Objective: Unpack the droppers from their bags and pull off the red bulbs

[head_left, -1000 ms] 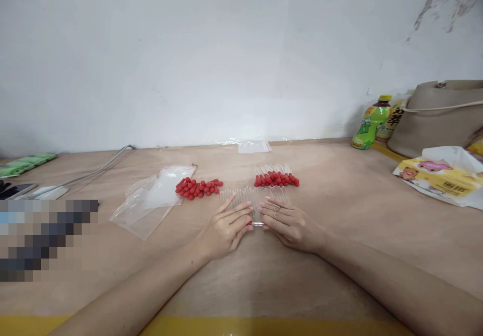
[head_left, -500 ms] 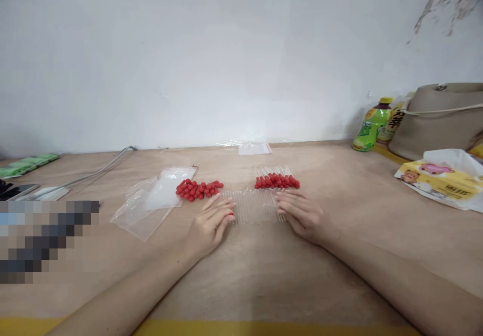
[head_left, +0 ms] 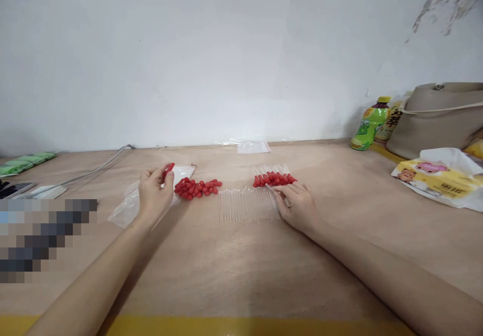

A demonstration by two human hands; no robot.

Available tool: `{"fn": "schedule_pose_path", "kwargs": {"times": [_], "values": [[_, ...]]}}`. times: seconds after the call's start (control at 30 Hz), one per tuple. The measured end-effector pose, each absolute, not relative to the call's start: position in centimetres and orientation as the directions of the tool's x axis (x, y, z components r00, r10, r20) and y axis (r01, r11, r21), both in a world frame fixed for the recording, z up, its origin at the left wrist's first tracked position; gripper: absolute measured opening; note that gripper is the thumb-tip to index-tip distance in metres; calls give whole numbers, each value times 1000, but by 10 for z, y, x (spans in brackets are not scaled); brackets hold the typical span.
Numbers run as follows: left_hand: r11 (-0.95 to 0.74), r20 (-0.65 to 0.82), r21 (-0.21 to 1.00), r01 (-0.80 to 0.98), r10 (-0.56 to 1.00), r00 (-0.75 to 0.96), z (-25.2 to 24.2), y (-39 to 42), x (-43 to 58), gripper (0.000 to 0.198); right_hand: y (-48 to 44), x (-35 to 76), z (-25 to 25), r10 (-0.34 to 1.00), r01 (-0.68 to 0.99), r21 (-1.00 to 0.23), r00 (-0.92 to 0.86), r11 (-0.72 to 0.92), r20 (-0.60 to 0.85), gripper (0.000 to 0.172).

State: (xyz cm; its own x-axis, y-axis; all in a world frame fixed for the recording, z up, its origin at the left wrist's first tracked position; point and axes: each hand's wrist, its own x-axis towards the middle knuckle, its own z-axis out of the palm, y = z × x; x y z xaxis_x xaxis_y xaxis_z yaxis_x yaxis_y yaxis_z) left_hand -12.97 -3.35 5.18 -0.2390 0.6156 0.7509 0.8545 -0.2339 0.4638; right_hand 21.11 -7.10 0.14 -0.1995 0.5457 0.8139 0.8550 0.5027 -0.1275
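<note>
The left hand pinches a red cap; right hand seemingly touches tubes.

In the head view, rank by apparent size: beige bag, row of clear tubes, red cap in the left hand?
Largest to smallest:
beige bag, though farther away
row of clear tubes
red cap in the left hand

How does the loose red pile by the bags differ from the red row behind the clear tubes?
The loose red pile is a jumbled heap; the red row lies lined up side by side. The pile's pieces look bare; the row's have clear stems pointing at the wall. The pile lies beside the left hand, which pinches one red cap; the row lies beyond the right hand, which rests on the clear tubes. Both are the same red.
</note>
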Motion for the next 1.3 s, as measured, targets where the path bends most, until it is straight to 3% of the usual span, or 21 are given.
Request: {"fn": "schedule_pose_path", "kwargs": {"times": [0.13,0.23,0.63,0.73,0.8,0.9,1.0,1.17,1.3], "values": [[-188,630,618,763,698,-339,49,-19,-155,38,-66,204,-4,504,864,-46,-247,501,828,17],[-145,570,661,736,736,-367,44,-11,-164,38,-65,203,-5,514,866,-20,-278,499,812,17],[-28,417,542,840,877,-240,31,-6,-162,37,-75,200,4,617,840,-25,-377,542,691,22],[-31,457,521,853,854,-248,34,-9,-162,41,-76,200,5,617,834,-21,-391,552,683,29],[-70,566,465,882,790,-236,36,-12,-158,42,-77,200,5,619,829,-26,-396,559,678,35],[-182,766,303,936,630,-125,38,-21,-142,34,-78,201,6,623,819,-44,-400,573,672,44],[-362,830,139,922,550,91,40,-32,-114,22,-80,203,7,623,811,-77,-380,579,684,49],[-603,639,62,795,636,433,41,-43,-51,15,-80,216,6,612,816,-155,-277,556,741,34],[-613,487,106,783,719,496,40,-30,-6,21,-77,228,5,622,819,-225,-193,529,759,24]]}}
